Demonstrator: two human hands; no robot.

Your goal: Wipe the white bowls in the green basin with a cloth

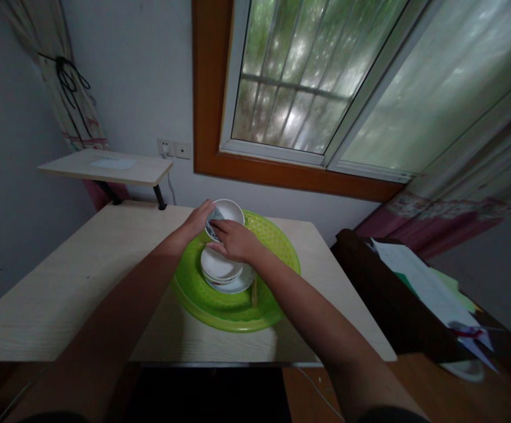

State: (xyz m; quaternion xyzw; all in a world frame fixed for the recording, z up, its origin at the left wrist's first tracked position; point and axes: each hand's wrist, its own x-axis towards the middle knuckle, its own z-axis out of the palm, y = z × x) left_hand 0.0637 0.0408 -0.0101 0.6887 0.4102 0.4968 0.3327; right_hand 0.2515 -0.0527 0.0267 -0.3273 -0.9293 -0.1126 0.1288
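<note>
A white bowl [232,210] is tilted over the far part of a round green tray [194,299]. My left hand [199,219] is closed on the bowl's left rim. My right hand [235,239] presses a grey-blue patterned cloth [214,218] against the inside of the bowl, fingers bent around the cloth. Below my right hand, a stack of small white dishes [220,267] rests on a white plate [243,282] in the tray. Light wooden chopsticks [254,292] lie at the plate's right side.
The tray stands on a pale wooden table [83,282]. A raised shelf [145,170] with a sheet of paper on it is at the back left. Behind is a wall with a window [299,88]. Papers [423,282] lie on a dark piece of furniture [383,294] to the right.
</note>
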